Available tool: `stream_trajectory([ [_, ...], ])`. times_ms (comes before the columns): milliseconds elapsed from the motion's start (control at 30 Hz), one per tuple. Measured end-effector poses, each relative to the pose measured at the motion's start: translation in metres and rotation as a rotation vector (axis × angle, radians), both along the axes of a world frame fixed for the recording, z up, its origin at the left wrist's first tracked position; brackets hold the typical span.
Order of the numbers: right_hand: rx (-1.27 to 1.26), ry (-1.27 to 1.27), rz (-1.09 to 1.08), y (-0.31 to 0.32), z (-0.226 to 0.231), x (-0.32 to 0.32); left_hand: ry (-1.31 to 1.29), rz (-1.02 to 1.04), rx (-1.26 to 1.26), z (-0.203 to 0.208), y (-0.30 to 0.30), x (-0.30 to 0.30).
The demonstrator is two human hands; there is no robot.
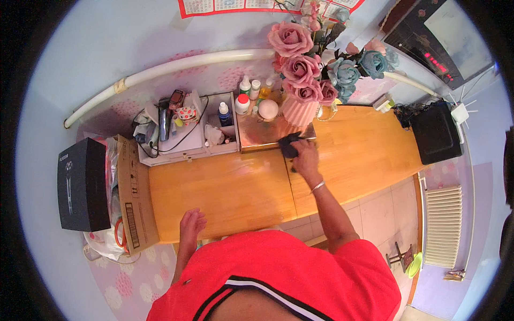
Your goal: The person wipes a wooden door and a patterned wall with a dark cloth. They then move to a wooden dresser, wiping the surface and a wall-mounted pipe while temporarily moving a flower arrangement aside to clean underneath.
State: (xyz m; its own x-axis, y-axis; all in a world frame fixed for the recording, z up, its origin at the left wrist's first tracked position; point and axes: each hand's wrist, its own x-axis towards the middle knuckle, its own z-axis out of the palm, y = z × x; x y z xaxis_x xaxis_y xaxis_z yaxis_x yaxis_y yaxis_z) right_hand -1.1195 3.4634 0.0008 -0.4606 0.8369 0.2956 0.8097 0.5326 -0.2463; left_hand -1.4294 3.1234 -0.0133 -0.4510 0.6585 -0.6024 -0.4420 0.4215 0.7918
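My right hand (306,159), with a pale bracelet at the wrist, grips a bunched black cloth (289,145). The cloth touches the front right corner of a low shiny-topped box (256,132). Just behind it stands a pink ribbed vase (300,111) with large pink and blue artificial roses (300,69). My left hand (191,224) hovers by the near edge of the wooden table (219,184). Its fingers are loosely bent and somewhat apart, with nothing in them.
Bottles (242,103) and a round pink jar (268,109) crowd the shiny box. Left of it sits a white organizer (187,156) with cables. A cardboard box (138,198) and black box (83,184) stand far left; a black device (436,134) and white router (459,113) far right.
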Motion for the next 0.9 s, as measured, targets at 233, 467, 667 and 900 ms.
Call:
stream_trajectory([
  [233, 0.041, 0.02, -0.065, -0.018, 0.018, -0.098, 0.004, 0.004, 0.009, 0.004, 0.007, 0.005],
  [467, -0.113, 0.072, 0.157, 0.016, 0.02, -0.143, 0.001, 0.059, -0.026, 0.004, -0.011, 0.008],
  [667, -0.105, -0.249, 0.234, 0.01, 0.018, -0.155, -0.047, 0.097, 0.014, 0.002, -0.025, 0.005],
  [900, -0.053, -0.156, 0.203, 0.013, 0.01, -0.146, -0.043, 0.091, -0.008, -0.015, -0.036, -0.007],
])
